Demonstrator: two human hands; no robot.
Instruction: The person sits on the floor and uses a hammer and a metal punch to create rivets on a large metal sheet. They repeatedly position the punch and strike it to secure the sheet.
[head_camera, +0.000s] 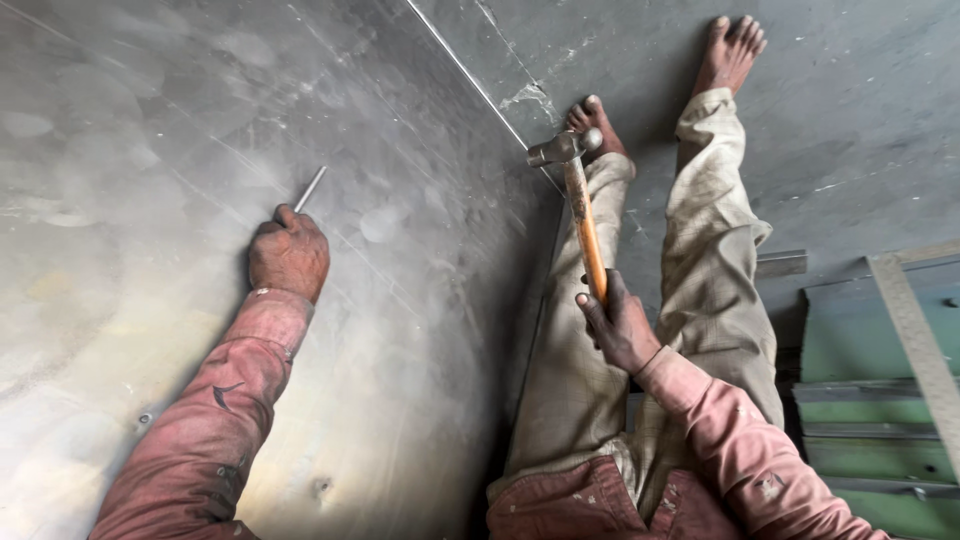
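Left hand (289, 253) closed in a fist around a thin silver metal punch rod (311, 187), tip held against the large grey scuffed sheet of steel (140, 150) lying on the floor. Right hand (620, 325) clamped on the lower end of a wooden-handled ball-peen hammer (577, 190), steel head raised above the sheet's edge, well apart from the rod. Hands are wide apart. Person sits with bare feet stretched out over the grey concrete floor (860, 110); stacked green metal panels (870, 400) lie to the right. Progress, as a judgement: rod is placed, hammer is lifted but not at the rod; faint scribed lines cross the sheet, no punch marks can be made out
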